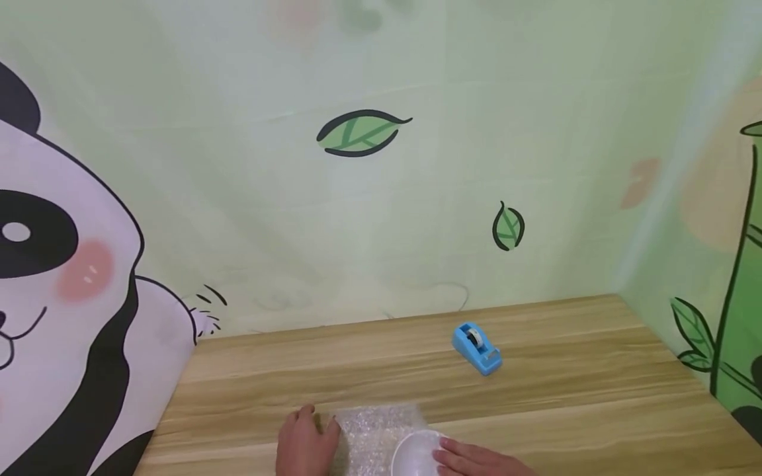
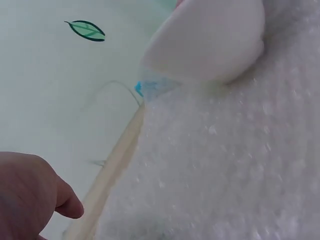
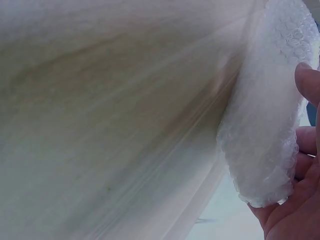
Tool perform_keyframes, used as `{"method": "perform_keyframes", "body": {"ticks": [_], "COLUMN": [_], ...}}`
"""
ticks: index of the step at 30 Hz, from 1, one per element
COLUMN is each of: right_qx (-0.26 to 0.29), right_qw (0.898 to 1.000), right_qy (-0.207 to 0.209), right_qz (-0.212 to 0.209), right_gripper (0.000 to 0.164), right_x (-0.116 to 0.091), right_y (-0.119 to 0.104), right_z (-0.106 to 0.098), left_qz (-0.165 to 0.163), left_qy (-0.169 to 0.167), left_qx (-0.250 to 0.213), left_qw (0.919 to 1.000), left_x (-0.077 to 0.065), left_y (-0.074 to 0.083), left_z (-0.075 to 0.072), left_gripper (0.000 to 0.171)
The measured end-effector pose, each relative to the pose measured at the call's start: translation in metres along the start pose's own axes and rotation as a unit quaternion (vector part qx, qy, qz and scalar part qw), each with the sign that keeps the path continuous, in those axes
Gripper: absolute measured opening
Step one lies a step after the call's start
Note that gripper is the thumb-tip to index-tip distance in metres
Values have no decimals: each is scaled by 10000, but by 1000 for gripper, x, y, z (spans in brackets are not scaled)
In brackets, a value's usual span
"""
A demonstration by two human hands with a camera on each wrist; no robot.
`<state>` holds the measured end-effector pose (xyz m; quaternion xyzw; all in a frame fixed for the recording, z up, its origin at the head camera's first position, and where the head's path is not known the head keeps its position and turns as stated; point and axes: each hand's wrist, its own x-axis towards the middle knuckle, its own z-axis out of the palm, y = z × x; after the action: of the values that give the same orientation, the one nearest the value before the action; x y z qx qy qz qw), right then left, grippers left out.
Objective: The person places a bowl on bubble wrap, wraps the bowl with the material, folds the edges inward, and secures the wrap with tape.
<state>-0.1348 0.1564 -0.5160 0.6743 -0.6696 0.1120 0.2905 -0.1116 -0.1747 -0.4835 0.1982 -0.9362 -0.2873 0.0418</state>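
Observation:
A sheet of bubble wrap (image 1: 378,430) lies at the front of the wooden table. On its right part sits a white bowl (image 1: 413,456), whose outer side appears smooth and tilted in the left wrist view (image 2: 215,40). Beside the sheet's left edge is my left hand (image 1: 305,443), fingers loosely bent and thumb close to the wrap. My right hand (image 1: 479,459) has its fingertips over the bowl's right rim. In the right wrist view, that hand's thumb and fingers (image 3: 307,140) lie around a bulging piece of bubble wrap (image 3: 265,110).
A blue tape dispenser (image 1: 477,348) with a roll of tape stands farther back, right of centre. Behind the wooden table (image 1: 268,370) hangs a pale green backdrop (image 1: 268,198) with leaves and a panda. Blurred pale material (image 3: 110,125) fills much of the right wrist view.

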Motion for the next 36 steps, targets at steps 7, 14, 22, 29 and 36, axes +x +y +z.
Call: {"method": "perform_keyframes", "body": {"ticks": [7,14,22,29,36], "right_qx": [24,126,206,214,300], "right_qw": [9992,9979,9986,9991,9987], "right_qy": [-278,-462,-360,-320,-367], "right_qz": [275,432,340,180,201], "right_gripper": [54,53,49,49,44], "right_x": [3,4,7,9,11], "right_y": [-5,-7,-6,-3,0], "right_z": [-8,-7,-7,-8,-9], "left_qz": [-222,-422,-370,514,1073], "left_qy": [-485,-818,-598,-215,-429], "left_qx": [-1650,-2595,-2397,-2810,-3127], "left_qw": [9849,9613,9683,9581,9428], "left_x": [9,10,0,-26,-54], "left_y": [0,6,27,56,79], "left_z": [1,0,-9,-11,-6], "left_gripper": [51,62,19,12,12]}}
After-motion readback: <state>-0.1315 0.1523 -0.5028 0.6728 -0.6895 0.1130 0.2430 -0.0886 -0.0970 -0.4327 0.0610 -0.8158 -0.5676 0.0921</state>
